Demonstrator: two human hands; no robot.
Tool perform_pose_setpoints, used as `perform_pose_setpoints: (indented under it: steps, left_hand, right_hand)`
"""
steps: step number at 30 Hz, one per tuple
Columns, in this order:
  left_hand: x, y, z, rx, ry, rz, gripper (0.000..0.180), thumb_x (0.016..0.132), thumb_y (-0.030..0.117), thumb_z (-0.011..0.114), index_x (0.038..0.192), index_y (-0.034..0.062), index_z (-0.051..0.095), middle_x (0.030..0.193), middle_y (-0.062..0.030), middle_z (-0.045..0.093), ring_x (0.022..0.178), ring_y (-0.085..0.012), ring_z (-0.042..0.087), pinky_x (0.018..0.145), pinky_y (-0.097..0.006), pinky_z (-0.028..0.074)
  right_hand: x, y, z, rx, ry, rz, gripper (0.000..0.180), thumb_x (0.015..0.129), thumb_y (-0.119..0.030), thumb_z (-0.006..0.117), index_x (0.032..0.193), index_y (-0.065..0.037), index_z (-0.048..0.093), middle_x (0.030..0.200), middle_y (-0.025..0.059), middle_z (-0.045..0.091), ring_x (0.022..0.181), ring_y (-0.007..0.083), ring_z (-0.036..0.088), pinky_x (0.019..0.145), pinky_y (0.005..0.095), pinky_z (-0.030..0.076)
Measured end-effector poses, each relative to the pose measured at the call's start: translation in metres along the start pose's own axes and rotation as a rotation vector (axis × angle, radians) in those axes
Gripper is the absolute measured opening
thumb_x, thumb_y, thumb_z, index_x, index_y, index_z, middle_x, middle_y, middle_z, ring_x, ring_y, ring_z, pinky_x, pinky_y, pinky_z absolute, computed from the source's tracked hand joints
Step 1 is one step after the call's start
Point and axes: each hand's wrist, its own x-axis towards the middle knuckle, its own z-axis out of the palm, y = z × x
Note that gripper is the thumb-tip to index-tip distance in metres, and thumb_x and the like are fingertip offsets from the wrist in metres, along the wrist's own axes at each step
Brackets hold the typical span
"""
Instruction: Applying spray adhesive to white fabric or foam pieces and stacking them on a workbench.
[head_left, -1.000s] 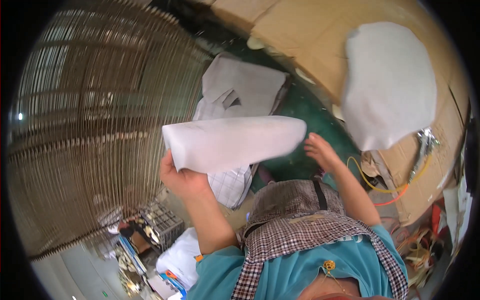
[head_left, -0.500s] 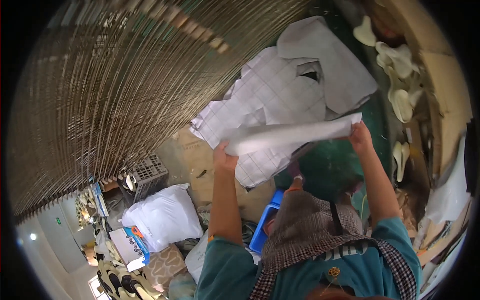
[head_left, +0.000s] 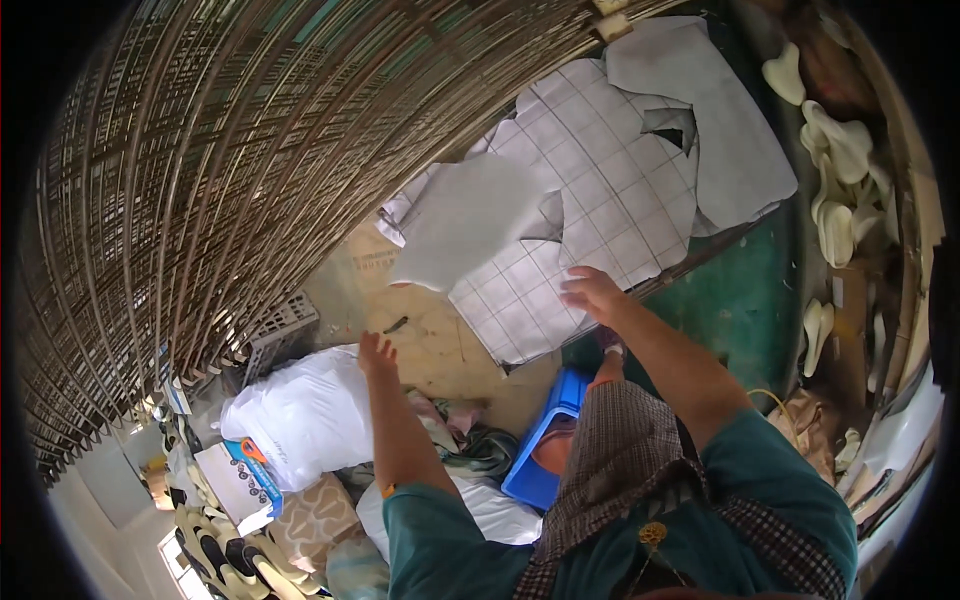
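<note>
A pale grey-white sheet piece [head_left: 470, 215] lies over the left part of a pile of white sheets with a grid pattern [head_left: 600, 180]. I cannot tell whether all of it rests flat. My left hand [head_left: 378, 352] is open and holds nothing, over the cardboard left of the pile, nearest the white plastic bag [head_left: 300, 410]. Above the near edge of the pile, my right hand [head_left: 592, 292] is open with its fingers stretched out. A plain grey-white sheet [head_left: 740, 130] covers the pile's far right end, beside a gap in the gridded sheets.
Tall racks of thin metal rods [head_left: 230, 150] rise along the left. A blue basin [head_left: 535, 490] stands close to my body. Several cream saddle-shaped pieces [head_left: 840, 140] lie at the right. A grey plastic crate [head_left: 280, 335] and a printed box [head_left: 235, 480] are at the left.
Both hands have let go of the pale sheet piece, which now lies farther left on the pile. The left hand moved left and nearer; the right hand moved left and nearer.
</note>
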Motion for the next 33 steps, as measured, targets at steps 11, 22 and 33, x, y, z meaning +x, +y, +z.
perform_pose_setpoints:
  steps: [11, 22, 33]
  left_hand:
    - [-0.247, -0.184, 0.238, 0.374, -0.652, -0.099, 0.047, 0.075, 0.013, 0.058, 0.121, 0.0098, 0.045, 0.098, -0.0085, 0.058, 0.08, -0.0213, 0.058, 0.07, -0.031, 0.046]
    - [-0.697, -0.354, 0.356, 0.569, -1.687, -0.094, 0.032, 0.079, 0.006, 0.057, 0.111, 0.0018, 0.053, 0.096, -0.0092, 0.059, 0.081, -0.0167, 0.06, 0.073, -0.026, 0.046]
    - [-0.761, -0.449, 0.322, 0.551, -1.75, 0.131, 0.053, 0.077, 0.002, 0.06, 0.125, 0.0035, 0.038, 0.116, -0.0101, 0.048, 0.093, -0.0149, 0.053, 0.079, -0.03, 0.045]
  right_hand:
    - [-0.378, -0.115, -0.223, -0.893, 1.115, -0.868, 0.022, 0.077, -0.005, 0.057, 0.099, -0.002, 0.055, 0.08, 0.0093, 0.058, 0.072, 0.0155, 0.057, 0.065, 0.0265, 0.047]
    - [-0.618, -0.093, -0.405, -1.385, 1.739, -0.564, 0.01, 0.07, -0.011, 0.06, 0.075, -0.005, 0.055, 0.077, 0.0096, 0.054, 0.079, 0.0281, 0.053, 0.067, 0.038, 0.046]
    - [-0.679, -0.115, -0.471, -0.805, 1.609, -0.911, 0.025, 0.075, -0.021, 0.068, 0.094, -0.005, 0.062, 0.09, 0.0071, 0.061, 0.08, 0.0196, 0.057, 0.069, 0.031, 0.047]
